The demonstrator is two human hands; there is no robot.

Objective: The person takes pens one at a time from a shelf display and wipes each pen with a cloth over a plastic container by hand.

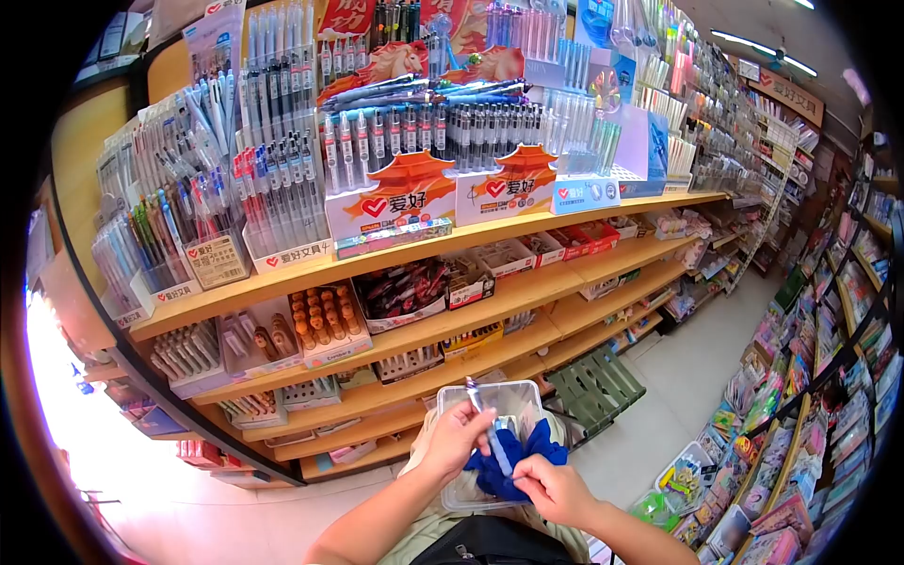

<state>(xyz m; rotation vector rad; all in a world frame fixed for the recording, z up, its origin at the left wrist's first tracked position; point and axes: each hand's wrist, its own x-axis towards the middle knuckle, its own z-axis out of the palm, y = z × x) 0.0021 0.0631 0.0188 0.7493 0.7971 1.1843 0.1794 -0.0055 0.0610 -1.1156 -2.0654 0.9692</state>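
Observation:
Slanting down and to the right, a pen [493,439] with a dark top and pale barrel is gripped by my left hand [458,437]. Its lower end lies over a crumpled blue cloth [539,446]. My right hand [557,490] is closed in a pinch beside that lower end, against the cloth; what sits between its fingertips is hidden. Both hands are over a clear plastic bin [527,388] at my lap, and the cloth lies in it. A few more items in the bin are partly covered by the cloth.
A wooden shelf unit [395,268] ahead holds many pens in clear racks and boxes. A dark green crate [595,391] stands on the floor right of the bin. Packed goods racks [800,452] line the right side, with an aisle floor [697,325] between.

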